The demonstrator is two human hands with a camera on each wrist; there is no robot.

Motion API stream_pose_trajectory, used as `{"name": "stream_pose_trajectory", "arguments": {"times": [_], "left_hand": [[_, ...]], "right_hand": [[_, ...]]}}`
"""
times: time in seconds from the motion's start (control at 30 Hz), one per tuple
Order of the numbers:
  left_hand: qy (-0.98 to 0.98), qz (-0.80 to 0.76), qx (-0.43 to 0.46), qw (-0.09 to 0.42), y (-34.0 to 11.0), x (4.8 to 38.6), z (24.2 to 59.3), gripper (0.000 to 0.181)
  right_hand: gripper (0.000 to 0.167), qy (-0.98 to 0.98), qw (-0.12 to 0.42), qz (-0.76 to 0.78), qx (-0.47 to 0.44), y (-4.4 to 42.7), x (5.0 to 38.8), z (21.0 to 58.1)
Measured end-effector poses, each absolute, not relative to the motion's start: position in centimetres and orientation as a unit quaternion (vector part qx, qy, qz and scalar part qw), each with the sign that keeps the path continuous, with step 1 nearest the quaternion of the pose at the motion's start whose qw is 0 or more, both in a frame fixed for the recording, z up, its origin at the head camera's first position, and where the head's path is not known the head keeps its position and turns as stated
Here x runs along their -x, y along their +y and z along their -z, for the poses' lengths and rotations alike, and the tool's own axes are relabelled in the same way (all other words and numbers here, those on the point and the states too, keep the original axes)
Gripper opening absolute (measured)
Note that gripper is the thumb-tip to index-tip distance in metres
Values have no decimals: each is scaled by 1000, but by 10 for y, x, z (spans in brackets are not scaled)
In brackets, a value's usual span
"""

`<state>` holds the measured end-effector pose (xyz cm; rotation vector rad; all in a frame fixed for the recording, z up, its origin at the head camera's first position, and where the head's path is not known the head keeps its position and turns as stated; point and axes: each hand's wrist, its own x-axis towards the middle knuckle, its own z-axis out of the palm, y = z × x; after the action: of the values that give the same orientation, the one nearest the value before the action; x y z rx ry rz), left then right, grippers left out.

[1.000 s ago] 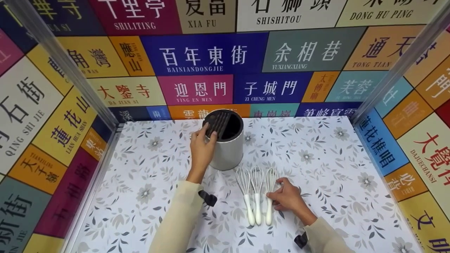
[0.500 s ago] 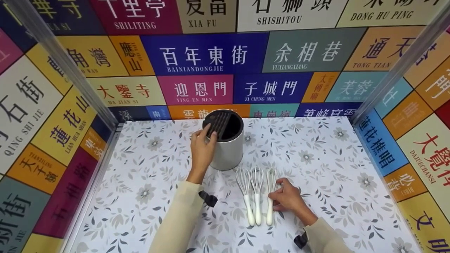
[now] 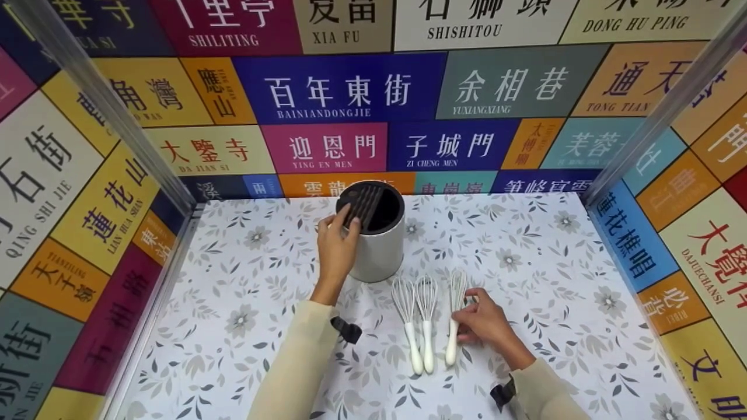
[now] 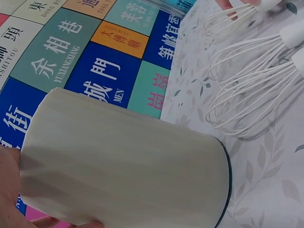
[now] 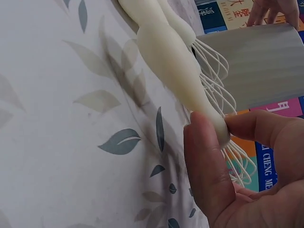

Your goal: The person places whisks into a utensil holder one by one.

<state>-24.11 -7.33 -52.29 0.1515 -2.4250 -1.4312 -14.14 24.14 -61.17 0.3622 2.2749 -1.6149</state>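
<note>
A pale cylindrical holder (image 3: 378, 256) with a dark, slotted top stands upright near the table's back edge. The left hand (image 3: 337, 245) grips its rim at the left, fingertips on the dark slotted insert (image 3: 363, 201). Three white whisks are in front of the holder: the left whisk (image 3: 412, 338) and middle whisk (image 3: 428, 338) lie side by side. Between thumb and fingers the right hand (image 3: 485, 321) pinches the right whisk (image 3: 452, 344) where handle meets wires, as the right wrist view also shows at the pale handle (image 5: 175, 61). Its handle looks slightly raised off the cloth.
A white cloth with a leaf and flower pattern (image 3: 233, 350) covers the table. Colourful panels with lettering (image 3: 338, 87) stand behind it and on both sides, with clear upright strips at the corners.
The right hand has moved slightly right and up in the head view with the right whisk, widening the gap to the middle whisk. The left hand and holder have stayed put.
</note>
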Motion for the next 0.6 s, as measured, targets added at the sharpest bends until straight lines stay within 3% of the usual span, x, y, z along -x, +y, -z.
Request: {"name": "stream_pose_trajectory", "arguments": {"times": [0.6], "left_hand": [[-851, 497, -51, 162, -74, 242, 524, 43]], "right_hand": [[73, 784, 163, 589, -107, 242, 163, 580]]}}
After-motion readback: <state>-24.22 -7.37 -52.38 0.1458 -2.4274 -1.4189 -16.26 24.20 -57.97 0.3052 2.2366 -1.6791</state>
